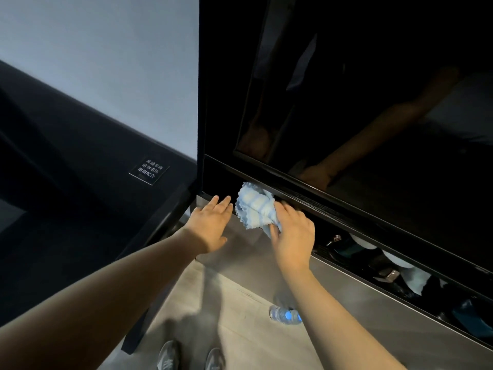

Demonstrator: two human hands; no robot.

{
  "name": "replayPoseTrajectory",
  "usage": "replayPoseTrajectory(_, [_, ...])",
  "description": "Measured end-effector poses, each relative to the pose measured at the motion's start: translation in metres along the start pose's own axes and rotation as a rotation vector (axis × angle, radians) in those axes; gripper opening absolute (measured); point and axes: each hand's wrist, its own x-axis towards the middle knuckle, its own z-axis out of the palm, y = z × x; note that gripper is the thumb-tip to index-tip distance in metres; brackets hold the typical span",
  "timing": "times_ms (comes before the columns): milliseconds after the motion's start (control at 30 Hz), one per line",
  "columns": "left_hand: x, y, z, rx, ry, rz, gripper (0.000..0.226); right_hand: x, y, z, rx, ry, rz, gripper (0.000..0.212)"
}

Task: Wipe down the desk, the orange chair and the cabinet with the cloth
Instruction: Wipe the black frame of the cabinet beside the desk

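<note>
right hand (292,236) pressing cloth (254,209) on cabinet (346,212) edge

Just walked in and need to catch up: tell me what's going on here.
A person is wiping the black glossy cabinet. The right hand presses a crumpled light-blue cloth against the cabinet's lower edge; the left hand rests open beside it. A clear plastic bottle lies on the floor below.

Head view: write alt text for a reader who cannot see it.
A person's right hand presses a bunched light-blue cloth against the lower edge of a glossy black cabinet, while the open left hand rests flat beside it. Below, a plastic water bottle lies on the pale floor near the person's grey shoes.
</note>
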Motion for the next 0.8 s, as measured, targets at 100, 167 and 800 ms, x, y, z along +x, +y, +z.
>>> replayPoseTrajectory(100, [0.013, -0.010, 0.006, -0.006, -0.020, -0.024, 0.089, 0.009, -0.005, 0.015, -0.031, -0.002, 0.058, 0.057])
replayPoseTrajectory(167, [0.019, -0.015, 0.010, 0.005, -0.041, -0.022, 0.091, 0.015, -0.008, 0.023, -0.043, -0.024, 0.082, 0.055])
replayPoseTrajectory(800, [0.023, -0.027, 0.028, -0.041, -0.069, 0.019, 0.098, 0.049, -0.007, 0.045, 0.087, -0.267, 0.154, 0.046])
